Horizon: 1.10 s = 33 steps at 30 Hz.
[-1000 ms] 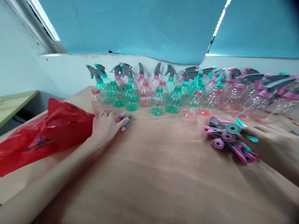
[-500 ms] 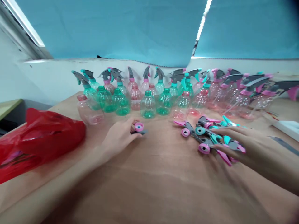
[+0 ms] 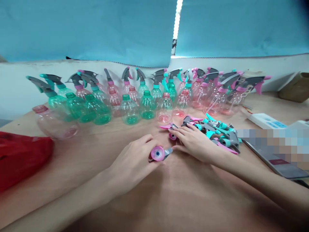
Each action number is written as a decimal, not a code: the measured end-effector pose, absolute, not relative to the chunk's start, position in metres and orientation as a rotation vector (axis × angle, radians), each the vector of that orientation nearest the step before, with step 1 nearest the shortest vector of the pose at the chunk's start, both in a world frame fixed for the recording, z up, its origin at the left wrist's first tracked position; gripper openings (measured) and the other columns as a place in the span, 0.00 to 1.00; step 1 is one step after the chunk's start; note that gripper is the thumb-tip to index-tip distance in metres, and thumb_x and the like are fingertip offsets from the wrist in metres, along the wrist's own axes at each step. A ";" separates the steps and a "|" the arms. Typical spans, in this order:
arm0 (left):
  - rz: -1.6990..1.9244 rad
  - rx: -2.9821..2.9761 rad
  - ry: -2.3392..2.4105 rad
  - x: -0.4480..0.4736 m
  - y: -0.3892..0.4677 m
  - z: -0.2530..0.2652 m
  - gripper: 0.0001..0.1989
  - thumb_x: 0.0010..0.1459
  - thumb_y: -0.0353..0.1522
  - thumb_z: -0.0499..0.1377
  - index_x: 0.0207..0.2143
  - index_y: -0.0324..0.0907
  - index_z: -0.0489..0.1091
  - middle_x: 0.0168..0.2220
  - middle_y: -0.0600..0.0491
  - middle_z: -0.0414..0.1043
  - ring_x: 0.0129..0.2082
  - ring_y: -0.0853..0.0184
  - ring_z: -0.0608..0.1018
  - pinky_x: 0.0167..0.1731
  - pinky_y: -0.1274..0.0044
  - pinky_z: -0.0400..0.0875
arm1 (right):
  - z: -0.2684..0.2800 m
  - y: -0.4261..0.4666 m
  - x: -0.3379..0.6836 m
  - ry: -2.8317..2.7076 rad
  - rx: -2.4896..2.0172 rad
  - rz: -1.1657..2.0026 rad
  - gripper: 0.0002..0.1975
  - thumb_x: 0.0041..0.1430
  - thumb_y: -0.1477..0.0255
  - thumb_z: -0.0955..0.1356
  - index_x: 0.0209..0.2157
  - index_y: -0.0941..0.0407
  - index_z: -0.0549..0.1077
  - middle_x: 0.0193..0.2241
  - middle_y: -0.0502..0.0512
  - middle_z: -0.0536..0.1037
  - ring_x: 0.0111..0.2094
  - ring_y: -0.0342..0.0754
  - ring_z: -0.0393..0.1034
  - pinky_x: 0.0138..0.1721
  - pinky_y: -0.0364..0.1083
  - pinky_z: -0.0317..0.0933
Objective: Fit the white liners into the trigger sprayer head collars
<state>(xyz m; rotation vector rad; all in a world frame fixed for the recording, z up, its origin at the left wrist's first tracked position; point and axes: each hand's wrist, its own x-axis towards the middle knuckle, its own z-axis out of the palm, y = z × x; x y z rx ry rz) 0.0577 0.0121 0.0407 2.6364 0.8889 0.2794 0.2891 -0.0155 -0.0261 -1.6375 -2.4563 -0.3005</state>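
My left hand (image 3: 135, 158) is closed around a trigger spray head (image 3: 157, 153) with a pink collar, its open underside facing me and a grey end sticking out to the right. Just to the right, my right hand (image 3: 195, 141) has its fingers and thumb about another pink-collared spray head (image 3: 172, 136) at the left edge of a pile. That pile of loose grey, teal and pink spray heads (image 3: 220, 132) lies partly under the right hand and forearm. Beyond both hands stand open bottles, among them a clear green bottle (image 3: 130, 111) and a pink bottle (image 3: 164, 109).
Bottles with spray heads fitted (image 3: 142, 82) line the back by the wall. A pink-necked bottle (image 3: 55, 124) is at the left, near a red plastic bag (image 3: 21, 158). A white device (image 3: 266, 121), a partly blurred-out flat object (image 3: 277, 164) and a brown box (image 3: 295, 87) lie right.
The view has turned to the right. My left hand has come nearer the pile with its spray head, and my right hand has moved left across the pile to its left edge.
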 end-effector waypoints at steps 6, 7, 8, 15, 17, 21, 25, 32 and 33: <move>0.212 2.629 0.879 0.069 0.010 0.041 0.05 0.54 0.33 0.59 0.33 0.43 0.69 0.33 0.56 0.69 0.30 0.67 0.72 0.28 0.77 0.62 | -0.020 -0.030 0.299 -2.395 -1.674 -0.307 0.19 0.60 0.66 0.67 0.46 0.67 0.71 0.44 0.71 0.75 0.47 0.65 0.68 0.54 0.68 0.47; 0.212 2.629 0.876 0.070 0.010 0.041 0.04 0.55 0.34 0.58 0.33 0.43 0.69 0.32 0.56 0.69 0.30 0.67 0.72 0.28 0.77 0.62 | -0.018 -0.034 0.297 -2.391 -1.651 -0.292 0.19 0.60 0.66 0.66 0.46 0.66 0.71 0.46 0.71 0.74 0.48 0.64 0.67 0.55 0.69 0.45; 0.208 2.629 0.876 0.071 0.010 0.041 0.04 0.55 0.34 0.57 0.31 0.42 0.68 0.31 0.55 0.69 0.30 0.67 0.72 0.28 0.77 0.62 | -0.015 -0.038 0.294 -2.391 -1.614 -0.269 0.18 0.61 0.66 0.66 0.47 0.65 0.71 0.49 0.69 0.73 0.50 0.63 0.66 0.56 0.69 0.44; 0.343 2.521 0.809 0.068 0.009 0.032 0.02 0.53 0.28 0.56 0.28 0.42 0.65 0.28 0.58 0.70 0.26 0.69 0.71 0.26 0.78 0.62 | 0.010 -0.059 0.262 -2.390 -1.330 0.177 0.25 0.61 0.69 0.65 0.58 0.61 0.58 0.58 0.62 0.65 0.59 0.51 0.57 0.57 0.53 0.55; 0.383 2.454 0.822 0.064 0.006 0.029 0.05 0.53 0.30 0.59 0.27 0.43 0.65 0.26 0.59 0.70 0.24 0.70 0.71 0.23 0.79 0.61 | 0.013 -0.057 0.257 -2.354 -1.291 0.420 0.25 0.59 0.67 0.67 0.56 0.60 0.61 0.55 0.64 0.67 0.56 0.54 0.61 0.54 0.54 0.58; 0.363 2.332 0.890 0.057 -0.002 0.027 0.07 0.50 0.31 0.62 0.25 0.44 0.65 0.23 0.61 0.70 0.20 0.71 0.70 0.18 0.81 0.59 | 0.008 -0.046 0.247 -2.315 -1.270 0.646 0.10 0.59 0.72 0.67 0.42 0.60 0.69 0.37 0.56 0.77 0.38 0.48 0.71 0.37 0.46 0.66; 0.391 2.168 0.809 0.048 -0.004 0.024 0.09 0.50 0.27 0.61 0.35 0.47 0.69 0.27 0.60 0.72 0.22 0.72 0.73 0.19 0.82 0.65 | 0.000 -0.039 0.239 -2.289 -1.189 0.819 0.05 0.55 0.82 0.67 0.34 0.60 0.71 0.32 0.51 0.76 0.33 0.43 0.70 0.33 0.41 0.63; 0.460 2.384 0.513 0.038 -0.004 0.018 0.14 0.49 0.27 0.66 0.38 0.50 0.72 0.33 0.56 0.68 0.30 0.70 0.73 0.28 0.80 0.69 | 0.004 -0.033 0.229 -2.345 -1.061 1.070 0.06 0.50 0.83 0.69 0.26 0.59 0.70 0.22 0.44 0.70 0.23 0.37 0.65 0.25 0.36 0.58; 0.530 2.385 0.482 0.037 -0.006 0.015 0.14 0.49 0.26 0.65 0.39 0.49 0.72 0.33 0.56 0.67 0.32 0.69 0.73 0.30 0.79 0.70 | 0.007 -0.033 0.230 -2.336 -1.079 1.076 0.07 0.48 0.84 0.69 0.27 0.59 0.70 0.23 0.44 0.70 0.24 0.38 0.66 0.25 0.37 0.58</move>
